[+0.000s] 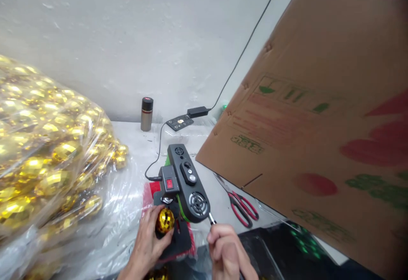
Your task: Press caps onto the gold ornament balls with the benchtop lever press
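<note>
My left hand (148,237) has its thumb and fingers closed around a small gold mirrored ball (165,220). The ball is held against the black base plate of a dark grey machine (190,186), just below its box with a red switch (169,183). From the machine's near end sticks a metal lever (212,218). My right hand (228,250) is closed around this lever; its grip is mostly hidden by the fingers. A red sheet (192,239) shows under the base plate.
A clear plastic bag (57,156) full of gold balls fills the left. A large cardboard box (302,123) leans in from the right, beside red-and-black scissors (244,207). Toward the wall stand a small bottle (146,114) and a power adapter (198,111) with its cable.
</note>
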Tool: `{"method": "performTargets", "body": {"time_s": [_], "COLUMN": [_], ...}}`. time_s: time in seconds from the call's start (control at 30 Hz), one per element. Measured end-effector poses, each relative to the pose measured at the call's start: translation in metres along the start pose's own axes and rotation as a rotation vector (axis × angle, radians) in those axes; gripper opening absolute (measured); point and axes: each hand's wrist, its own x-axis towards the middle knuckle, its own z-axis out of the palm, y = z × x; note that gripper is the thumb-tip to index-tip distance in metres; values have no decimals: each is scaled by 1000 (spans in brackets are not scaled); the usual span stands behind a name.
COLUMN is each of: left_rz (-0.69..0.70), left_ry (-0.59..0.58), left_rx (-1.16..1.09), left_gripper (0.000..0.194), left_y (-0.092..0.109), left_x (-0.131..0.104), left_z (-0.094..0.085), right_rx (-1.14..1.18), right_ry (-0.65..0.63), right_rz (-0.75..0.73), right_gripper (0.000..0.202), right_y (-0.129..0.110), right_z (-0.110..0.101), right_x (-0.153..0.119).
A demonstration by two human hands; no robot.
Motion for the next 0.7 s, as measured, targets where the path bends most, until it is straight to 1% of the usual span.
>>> {"method": "performTargets", "body": {"time_s": [0.1, 0.13, 0.17, 0.3, 0.37, 0.43, 0.5, 0.6, 0.7], "left_rz": [-47, -72, -106, -273, -299, -263, -187, -49, 60], "left_ry": [4, 5, 4, -2, -7, -10, 6, 32, 59], "left_rx": [-56, -83, -117, -271, -275, -214, -98, 100, 248], "left_gripper": [50, 51, 53, 67, 69, 66, 61, 50, 47], "left_y": [-4, -6, -7, -8, -4, 1, 5, 11, 13], "left_x": [2, 2, 3, 5, 5, 5, 3, -1, -6], "left_z": [-8, -9, -11, -14, -15, -16, -15, -12, -5], "right_rx": [42, 55, 68, 117, 124, 112, 104, 101, 104], "right_ry": [-64, -70, -61, 4, -12, -35, -64, -119, -173], "right_rz": [-119, -129, -112, 63, 90, 74, 35, 26, 27], "right_gripper": [48, 47, 45, 47, 48, 48, 48, 44, 41], "right_y": [6, 5, 2, -18, -27, -32, -32, -28, -22], "right_z": [-1, 0, 1, 11, 13, 13, 11, 6, 2], "right_x": [4, 4, 4, 2, 3, 5, 6, 5, 3]}}
